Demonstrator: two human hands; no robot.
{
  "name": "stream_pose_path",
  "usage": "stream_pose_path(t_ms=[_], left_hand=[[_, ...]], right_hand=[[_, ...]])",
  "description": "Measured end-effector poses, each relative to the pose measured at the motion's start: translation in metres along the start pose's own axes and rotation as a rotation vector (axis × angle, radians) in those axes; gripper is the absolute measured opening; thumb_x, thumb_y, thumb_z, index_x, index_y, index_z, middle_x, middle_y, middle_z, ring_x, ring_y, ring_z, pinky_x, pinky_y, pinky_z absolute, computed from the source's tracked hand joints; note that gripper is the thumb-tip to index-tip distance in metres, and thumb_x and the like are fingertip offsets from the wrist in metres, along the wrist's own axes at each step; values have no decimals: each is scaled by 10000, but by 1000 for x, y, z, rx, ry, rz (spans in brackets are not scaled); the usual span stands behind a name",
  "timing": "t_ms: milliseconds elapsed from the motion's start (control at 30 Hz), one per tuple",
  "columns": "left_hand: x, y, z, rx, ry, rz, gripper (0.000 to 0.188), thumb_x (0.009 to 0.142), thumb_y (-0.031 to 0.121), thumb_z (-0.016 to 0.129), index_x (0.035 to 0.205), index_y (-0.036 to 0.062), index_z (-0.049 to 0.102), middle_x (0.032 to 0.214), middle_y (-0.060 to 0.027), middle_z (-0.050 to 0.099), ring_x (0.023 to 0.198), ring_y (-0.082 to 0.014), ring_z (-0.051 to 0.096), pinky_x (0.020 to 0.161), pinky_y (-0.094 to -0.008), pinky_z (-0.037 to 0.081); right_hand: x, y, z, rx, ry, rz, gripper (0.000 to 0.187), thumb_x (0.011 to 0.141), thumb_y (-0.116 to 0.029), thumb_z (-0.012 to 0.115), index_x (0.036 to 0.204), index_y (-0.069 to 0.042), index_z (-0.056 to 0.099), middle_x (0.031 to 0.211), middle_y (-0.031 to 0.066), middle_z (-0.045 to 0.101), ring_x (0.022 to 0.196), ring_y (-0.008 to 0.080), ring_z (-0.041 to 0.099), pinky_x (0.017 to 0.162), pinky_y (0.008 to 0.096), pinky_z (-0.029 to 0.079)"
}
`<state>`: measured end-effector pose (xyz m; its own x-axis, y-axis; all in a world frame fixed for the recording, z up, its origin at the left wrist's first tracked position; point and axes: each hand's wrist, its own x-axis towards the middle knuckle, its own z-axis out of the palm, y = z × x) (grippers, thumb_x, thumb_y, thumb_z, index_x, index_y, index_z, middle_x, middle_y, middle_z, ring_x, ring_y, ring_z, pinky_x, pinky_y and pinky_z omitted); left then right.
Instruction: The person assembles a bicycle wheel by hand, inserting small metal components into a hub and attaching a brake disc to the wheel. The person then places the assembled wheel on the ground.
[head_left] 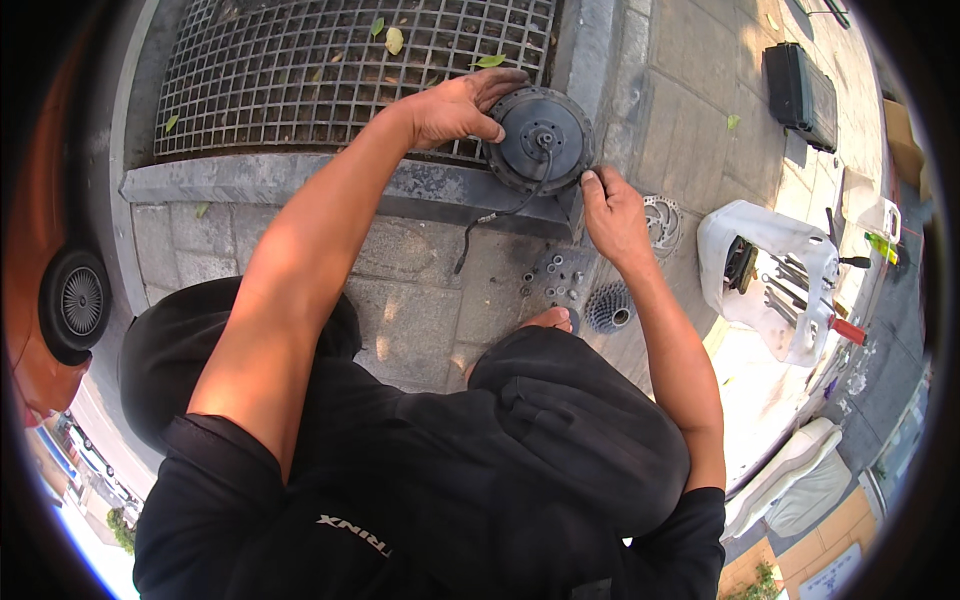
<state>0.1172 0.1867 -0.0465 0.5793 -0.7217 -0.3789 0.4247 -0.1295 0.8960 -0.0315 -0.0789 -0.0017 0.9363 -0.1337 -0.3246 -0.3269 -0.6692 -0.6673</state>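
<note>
A round black hub motor (522, 150) with a cable from its centre rests on the stone kerb at the corner of the metal grate. My left hand (460, 108) is closed on its upper left rim, thumb on the near side and fingers over the far edge. At the lower right rim my right hand (612, 208) pinches the edge between thumb and fingers. The cable (515, 208) hangs down past the kerb towards the paving. Beside my right wrist lies a brake disc (662, 226), with a sprocket cassette (610, 308) nearer my foot.
Several loose nuts and washers (556, 276) lie on the paving before my foot. To the right stands a cut white plastic jug (728, 212) full of tools. A black case (802, 96) sits farther off. The grate (330, 80) spans the far left; an orange car (45, 230) is parked leftward.
</note>
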Motion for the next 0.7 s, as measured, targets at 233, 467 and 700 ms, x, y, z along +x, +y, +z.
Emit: stream_pose_path(t_ms=[233,467,700], left_hand=[[-8,12,7,228,7,17,1030,815,-128,678,1713,45,204,1784,-172,228,1669,-284,166,1347,-411,220],[-4,3,1,46,-9,6,1000,831,-68,737,1698,29,249,1774,-172,254,1660,-273,212,1336,-395,239],[-6,-8,47,691,199,146,1358,625,313,1007,1679,-18,218,1727,-256,264,1604,-418,277,1333,-465,259]], right_hand=[[2,2,-1,-15,-7,8,358,1059,-344,552,1040,2,642,933,330,666,946,549,653,826,547,513],[2,3,-3,-56,-32,24,385,1068,-352,550,1114,9,675,943,282,713,928,442,715,842,473,545],[7,-7,-10,-87,-79,23,338,1061,-332,548,1037,-2,618,939,331,669,957,558,648,827,550,514]])
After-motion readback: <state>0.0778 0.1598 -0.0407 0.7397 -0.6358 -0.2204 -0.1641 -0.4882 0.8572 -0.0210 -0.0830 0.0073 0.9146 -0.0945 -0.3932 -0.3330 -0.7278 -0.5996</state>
